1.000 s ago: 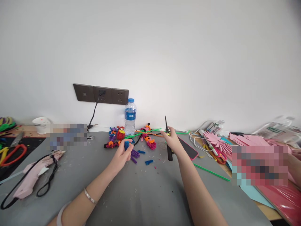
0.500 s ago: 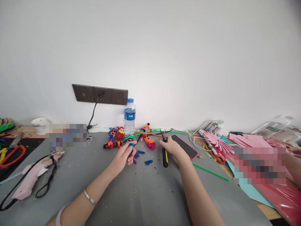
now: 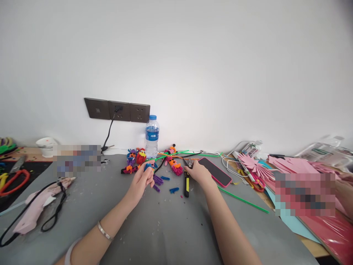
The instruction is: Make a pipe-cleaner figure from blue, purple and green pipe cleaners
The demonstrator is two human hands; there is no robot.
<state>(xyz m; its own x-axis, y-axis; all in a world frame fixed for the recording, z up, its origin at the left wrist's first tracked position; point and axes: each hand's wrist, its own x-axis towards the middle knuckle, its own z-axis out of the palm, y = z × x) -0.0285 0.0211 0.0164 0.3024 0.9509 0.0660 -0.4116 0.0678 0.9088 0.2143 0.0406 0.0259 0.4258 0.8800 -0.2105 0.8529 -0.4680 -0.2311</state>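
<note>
My left hand (image 3: 142,184) is closed around a small blue fuzzy piece (image 3: 149,166), which looks like bent pipe cleaner; its far end is hidden by the fingers. Purple pipe cleaner strands (image 3: 158,180) show just beside that hand. With curled fingers my right hand (image 3: 199,172) grips a pair of pliers (image 3: 186,186) with black and yellow handles, low over the grey mat, jaws pointing away from me. Between the hands lie short blue pipe cleaner pieces (image 3: 174,190). Behind them is a pink and orange pipe cleaner figure (image 3: 174,165).
A water bottle (image 3: 152,136) stands by the wall, near more pipe cleaner figures (image 3: 131,156). Right of my right hand are a phone (image 3: 216,172) and a green pipe cleaner (image 3: 244,199). A pink glue gun (image 3: 34,213) lies left. Another person's arm (image 3: 343,189) shows far right.
My right hand has shifted a little left with the pliers, whose handles moved left too. My left hand has drawn slightly left and turned, and more of the purple strands shows.
</note>
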